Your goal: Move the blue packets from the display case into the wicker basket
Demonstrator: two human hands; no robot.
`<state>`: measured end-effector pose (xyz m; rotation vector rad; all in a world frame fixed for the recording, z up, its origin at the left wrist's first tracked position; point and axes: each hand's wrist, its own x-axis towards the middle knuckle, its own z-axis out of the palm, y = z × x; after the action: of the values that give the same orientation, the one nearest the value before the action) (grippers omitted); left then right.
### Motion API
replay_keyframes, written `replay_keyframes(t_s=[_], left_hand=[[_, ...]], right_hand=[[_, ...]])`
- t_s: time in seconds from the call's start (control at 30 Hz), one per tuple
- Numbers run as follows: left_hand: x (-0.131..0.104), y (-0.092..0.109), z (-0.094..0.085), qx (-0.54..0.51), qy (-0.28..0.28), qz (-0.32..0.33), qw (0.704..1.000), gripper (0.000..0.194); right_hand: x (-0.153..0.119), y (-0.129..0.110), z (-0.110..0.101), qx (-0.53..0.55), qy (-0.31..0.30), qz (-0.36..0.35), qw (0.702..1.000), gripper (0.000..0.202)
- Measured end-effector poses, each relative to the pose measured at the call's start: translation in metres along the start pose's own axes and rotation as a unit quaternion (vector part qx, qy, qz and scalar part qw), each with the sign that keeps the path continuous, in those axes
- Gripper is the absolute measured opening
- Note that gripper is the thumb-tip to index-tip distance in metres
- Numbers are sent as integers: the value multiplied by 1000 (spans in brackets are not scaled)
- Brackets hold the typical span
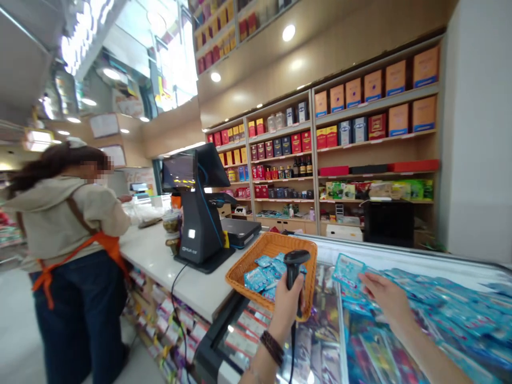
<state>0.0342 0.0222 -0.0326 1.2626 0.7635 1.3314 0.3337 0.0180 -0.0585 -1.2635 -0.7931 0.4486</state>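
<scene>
My left hand (287, 298) is wrapped round the handle of a black barcode scanner (296, 258), held upright over the front right side of an orange wicker basket (244, 256). Several blue packets (260, 278) lie inside the basket. To the right, my right hand (384, 293) pinches the edge of a blue and white packet (347, 270) between thumb and fingers. Under and beside that hand spreads a large heap of similar blue packets (452, 304) on the glass-topped case. The scanner's cable runs down past my left wrist.
Left of the basket, a black checkout terminal (200, 213) stands on the white counter (160, 248), with its cable hanging over the front. A person in an orange apron (72, 213) stands at the counter's left. Shelves of boxes and bottles (280, 154) line the back wall.
</scene>
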Motion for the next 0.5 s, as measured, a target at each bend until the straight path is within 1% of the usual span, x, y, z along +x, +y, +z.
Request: replay_keyframes(t_s=[0.13, 0.23, 0.3, 0.37, 0.4, 0.43, 0.5], left_hand=[[0, 19, -49, 20, 74, 25, 997, 91], [-7, 26, -80, 51, 113, 34, 992, 89], [-13, 28, -96, 70, 136, 32, 988, 86], [-18, 27, -108, 75, 159, 27, 984, 84], [-19, 26, -112, 75, 169, 27, 982, 84], [-21, 24, -116, 74, 177, 29, 981, 85], [-23, 19, -121, 74, 188, 36, 979, 88]], right_hand=[[0, -13, 59, -4, -61, -6, 998, 57], [-3, -16, 99, 0, -97, 6, 995, 49], [-8, -13, 121, 37, -114, 19, 993, 43], [-12, -8, 137, 71, -122, 19, 990, 37], [-14, -4, 141, 74, -122, 11, 990, 35], [-16, 0, 142, 68, -120, -2, 990, 35], [-17, 10, 137, 43, -107, -27, 993, 40]])
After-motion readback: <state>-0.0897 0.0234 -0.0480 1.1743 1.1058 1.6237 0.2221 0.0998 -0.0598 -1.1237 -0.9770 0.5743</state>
